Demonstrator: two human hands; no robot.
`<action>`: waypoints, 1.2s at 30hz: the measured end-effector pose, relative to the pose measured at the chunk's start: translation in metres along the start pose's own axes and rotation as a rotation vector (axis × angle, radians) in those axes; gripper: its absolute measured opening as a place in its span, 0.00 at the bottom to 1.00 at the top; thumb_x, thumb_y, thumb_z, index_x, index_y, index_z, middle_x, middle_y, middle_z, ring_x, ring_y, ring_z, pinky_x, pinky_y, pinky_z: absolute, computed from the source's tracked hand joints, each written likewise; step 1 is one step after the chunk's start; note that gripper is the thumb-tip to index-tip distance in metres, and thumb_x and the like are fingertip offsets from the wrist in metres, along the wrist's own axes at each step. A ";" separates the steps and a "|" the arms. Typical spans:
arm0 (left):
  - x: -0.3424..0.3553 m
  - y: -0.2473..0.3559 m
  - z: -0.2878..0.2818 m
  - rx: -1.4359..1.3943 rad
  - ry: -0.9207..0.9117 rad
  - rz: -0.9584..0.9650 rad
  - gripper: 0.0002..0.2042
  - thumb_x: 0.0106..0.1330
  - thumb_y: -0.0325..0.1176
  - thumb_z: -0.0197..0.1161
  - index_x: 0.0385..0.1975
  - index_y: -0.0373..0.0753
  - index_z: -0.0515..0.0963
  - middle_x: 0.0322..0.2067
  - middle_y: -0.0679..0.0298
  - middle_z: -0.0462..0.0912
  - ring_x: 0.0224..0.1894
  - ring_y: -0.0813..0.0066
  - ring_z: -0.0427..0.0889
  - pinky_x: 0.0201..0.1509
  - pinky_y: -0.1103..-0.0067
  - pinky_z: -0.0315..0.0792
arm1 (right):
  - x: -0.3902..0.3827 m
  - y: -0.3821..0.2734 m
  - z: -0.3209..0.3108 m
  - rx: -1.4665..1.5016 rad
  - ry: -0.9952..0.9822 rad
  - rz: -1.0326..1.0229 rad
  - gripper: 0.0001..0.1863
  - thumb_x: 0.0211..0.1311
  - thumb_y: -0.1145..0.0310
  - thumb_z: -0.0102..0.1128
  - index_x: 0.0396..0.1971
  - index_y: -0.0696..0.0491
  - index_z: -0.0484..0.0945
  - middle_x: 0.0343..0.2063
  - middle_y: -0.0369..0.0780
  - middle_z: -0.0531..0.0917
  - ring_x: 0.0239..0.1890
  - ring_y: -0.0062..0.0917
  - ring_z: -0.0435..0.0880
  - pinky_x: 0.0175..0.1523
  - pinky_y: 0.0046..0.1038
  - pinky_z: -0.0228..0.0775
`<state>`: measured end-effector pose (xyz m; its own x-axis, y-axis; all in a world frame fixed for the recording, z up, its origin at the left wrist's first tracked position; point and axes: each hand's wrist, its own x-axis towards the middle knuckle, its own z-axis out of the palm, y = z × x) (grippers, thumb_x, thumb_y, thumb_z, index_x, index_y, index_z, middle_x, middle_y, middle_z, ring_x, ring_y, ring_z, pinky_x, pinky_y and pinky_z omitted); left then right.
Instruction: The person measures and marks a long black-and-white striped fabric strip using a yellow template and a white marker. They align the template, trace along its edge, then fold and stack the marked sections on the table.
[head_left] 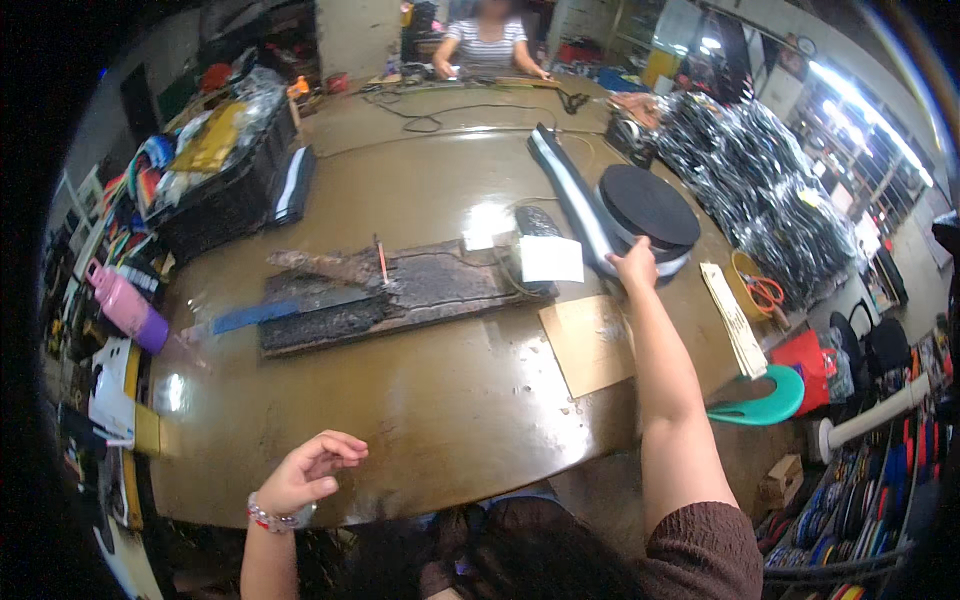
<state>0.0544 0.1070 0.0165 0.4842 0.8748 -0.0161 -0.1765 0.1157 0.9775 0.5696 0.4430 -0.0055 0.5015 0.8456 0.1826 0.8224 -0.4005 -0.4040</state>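
My right hand (636, 266) reaches out to the near edge of a thick roll of black webbing (650, 205). Its thumb and fingers close on a black band with a white stripe (572, 195) where that band meets the roll's lower side. From there the band runs away along the table. My left hand (312, 470), with a beaded bracelet at the wrist, hovers over the near table edge. Its fingers are loosely curved and apart, with nothing in them. Between the hands and farther off lies a dark, worn board (400, 295) with a blue ruler-like strip (255, 316) on it.
A brown cardboard piece (588, 345) lies beside my right forearm. Plastic-wrapped black goods (750, 170) are heaped at right, near orange-handled scissors (765, 292) and a green stool (765, 395). At left stand a full black crate (215, 225) and a pink-purple bottle (127, 305). Another person (487, 45) sits opposite.
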 end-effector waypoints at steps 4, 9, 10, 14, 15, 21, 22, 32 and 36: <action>0.038 0.004 0.026 0.308 0.019 0.028 0.12 0.62 0.28 0.62 0.44 0.35 0.76 0.49 0.59 0.76 0.54 0.70 0.73 0.58 0.73 0.67 | -0.022 0.014 -0.009 -0.003 -0.193 -0.332 0.23 0.39 0.56 0.75 0.36 0.55 0.81 0.42 0.50 0.81 0.47 0.39 0.80 0.51 0.37 0.69; 0.080 0.055 0.073 0.385 -0.124 0.357 0.07 0.63 0.26 0.59 0.38 0.36 0.80 0.41 0.58 0.82 0.46 0.65 0.80 0.53 0.73 0.72 | -0.071 0.018 -0.033 0.116 -0.498 -0.634 0.34 0.40 0.51 0.73 0.42 0.64 0.77 0.34 0.49 0.82 0.39 0.41 0.81 0.47 0.33 0.72; 0.085 0.068 0.087 0.346 -0.195 0.485 0.08 0.64 0.25 0.56 0.39 0.34 0.80 0.42 0.57 0.82 0.46 0.64 0.81 0.52 0.72 0.73 | -0.080 0.016 -0.039 0.200 -0.497 -0.646 0.34 0.40 0.50 0.73 0.40 0.64 0.77 0.31 0.49 0.82 0.38 0.39 0.81 0.46 0.32 0.72; 0.087 0.114 0.159 -0.024 -0.663 0.918 0.10 0.65 0.23 0.50 0.39 0.31 0.79 0.44 0.55 0.81 0.46 0.58 0.80 0.52 0.69 0.74 | -0.117 0.013 -0.065 0.357 -0.738 -0.552 0.32 0.42 0.46 0.72 0.29 0.64 0.75 0.25 0.44 0.79 0.31 0.26 0.77 0.38 0.28 0.70; 0.088 0.120 0.178 -0.119 -0.785 0.943 0.10 0.64 0.23 0.50 0.39 0.32 0.79 0.44 0.55 0.81 0.46 0.58 0.80 0.51 0.69 0.74 | -0.127 0.013 -0.072 0.301 -0.754 -0.618 0.31 0.44 0.46 0.71 0.27 0.64 0.74 0.24 0.43 0.78 0.30 0.26 0.76 0.36 0.28 0.69; 0.091 0.122 0.244 -0.423 -1.179 0.869 0.10 0.62 0.22 0.51 0.38 0.32 0.78 0.42 0.53 0.81 0.46 0.57 0.80 0.51 0.68 0.74 | -0.210 0.016 -0.092 -0.146 -0.883 -0.787 0.33 0.51 0.44 0.65 0.24 0.67 0.74 0.24 0.56 0.78 0.28 0.42 0.79 0.34 0.38 0.70; 0.089 0.120 0.249 -0.432 -1.220 0.859 0.10 0.61 0.22 0.51 0.38 0.32 0.78 0.42 0.53 0.81 0.46 0.57 0.79 0.51 0.68 0.74 | -0.220 0.011 -0.092 -0.180 -0.890 -0.810 0.33 0.52 0.44 0.64 0.25 0.67 0.75 0.25 0.58 0.78 0.29 0.46 0.80 0.36 0.39 0.71; 0.100 0.058 0.215 0.005 -1.198 0.636 0.10 0.56 0.22 0.54 0.38 0.33 0.77 0.40 0.50 0.80 0.45 0.55 0.78 0.50 0.67 0.74 | -0.331 -0.044 -0.055 -0.029 -0.871 -1.179 0.29 0.52 0.76 0.50 0.58 0.47 0.70 0.43 0.43 0.75 0.38 0.40 0.82 0.41 0.38 0.76; 0.091 0.045 0.085 1.330 -0.048 0.424 0.19 0.56 0.40 0.61 0.44 0.34 0.75 0.41 0.49 0.78 0.44 0.53 0.78 0.50 0.66 0.72 | -0.355 -0.060 -0.031 0.379 -0.482 -1.222 0.24 0.56 0.74 0.48 0.56 0.55 0.68 0.36 0.45 0.74 0.32 0.38 0.81 0.34 0.35 0.76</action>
<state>0.1637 0.1519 0.0765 0.6327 0.7105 0.3082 0.6077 -0.7021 0.3711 0.3501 0.1560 -0.0184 -0.6913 0.6570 0.3009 0.5073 0.7378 -0.4454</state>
